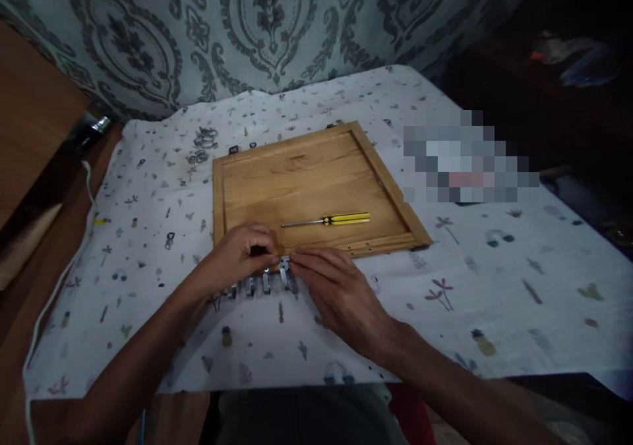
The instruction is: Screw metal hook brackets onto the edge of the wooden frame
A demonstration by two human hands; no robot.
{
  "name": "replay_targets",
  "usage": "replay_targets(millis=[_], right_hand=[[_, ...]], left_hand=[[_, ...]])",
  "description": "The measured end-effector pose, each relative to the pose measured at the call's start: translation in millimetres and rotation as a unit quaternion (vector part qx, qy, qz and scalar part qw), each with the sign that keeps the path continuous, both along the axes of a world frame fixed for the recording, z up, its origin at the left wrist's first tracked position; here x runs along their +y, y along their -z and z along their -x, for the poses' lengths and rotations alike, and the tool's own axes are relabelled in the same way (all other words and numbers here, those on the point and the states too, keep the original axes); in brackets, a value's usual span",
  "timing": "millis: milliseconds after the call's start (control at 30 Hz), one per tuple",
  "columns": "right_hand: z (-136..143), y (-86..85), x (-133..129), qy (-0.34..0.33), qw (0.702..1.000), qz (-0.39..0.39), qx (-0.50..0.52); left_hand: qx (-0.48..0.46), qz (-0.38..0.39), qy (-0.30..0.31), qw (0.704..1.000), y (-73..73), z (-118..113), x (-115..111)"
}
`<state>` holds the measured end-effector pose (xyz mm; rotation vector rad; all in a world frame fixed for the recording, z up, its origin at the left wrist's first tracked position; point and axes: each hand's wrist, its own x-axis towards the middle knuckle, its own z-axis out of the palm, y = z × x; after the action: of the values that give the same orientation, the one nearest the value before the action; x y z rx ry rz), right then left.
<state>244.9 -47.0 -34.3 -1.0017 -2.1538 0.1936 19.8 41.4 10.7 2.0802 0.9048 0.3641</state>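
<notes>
Wood panel (297, 181) lies flat mid-frame on the cloth-covered bench (494, 287), raised frame round its edge. Metal fitting (284, 265) is at the panel's near edge, lower centre, between the two hands. Right hand (343, 290) has its fingers closed on the fitting from the right. Left hand (244, 250) comes in from the left, thumb and finger nearly together at the fitting; can't tell whether they grip it or something smaller. Fingertips of both hands are close to each other.

Other fittings (267, 284) stand in a row just left of the held one, along the near edge. Screwdriver (346, 219) lies on the panel, shaft pointing left, yellow and black handle. Loose hardware (204, 138) sits in a small pile, upper left of the bench.

Handling, as judged: fitting looks small, light and rigid, smooth enough to slip or twist; best pinched by its flat sides with fingertips. Panel looks stiff, moderately heavy, flat and stable as it lies; take it by opposite frame edges, not the thinner-looking middle. Screwdriver likely light, may roll a little; grab the ribbed handle. Nothing here looks fragile, though the wood could scratch.

Labels: no brand or writing readable on the screwdriver, fittings or panel. Cloth print is pictures, pineapples and rainbows. Patch (469, 161) at right is pixelated, so any text there is lost. Patterned curtain (270, 23) fills the top; white cord (54, 287) runs down the left side.
</notes>
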Motion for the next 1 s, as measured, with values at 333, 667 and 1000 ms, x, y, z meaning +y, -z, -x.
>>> replay_targets(millis=[333, 667, 1000], right_hand=[[-0.6, -21.3, 26.3, -0.006, 0.993, 0.041, 0.111], [81.8, -79.9, 107.8, -0.118, 0.986, 0.093, 0.066], [191.7, -48.1, 218.6, -0.078, 0.969, 0.153, -0.176]], left_hand=[[0.008, 0.013, -0.011, 1.000, 11.2, -3.9, 5.3], [0.063, -0.017, -0.070, 0.995, 10.7, -8.1, 1.0], [0.090, -0.023, -0.026, 0.995, -2.9, -6.9, 2.7]])
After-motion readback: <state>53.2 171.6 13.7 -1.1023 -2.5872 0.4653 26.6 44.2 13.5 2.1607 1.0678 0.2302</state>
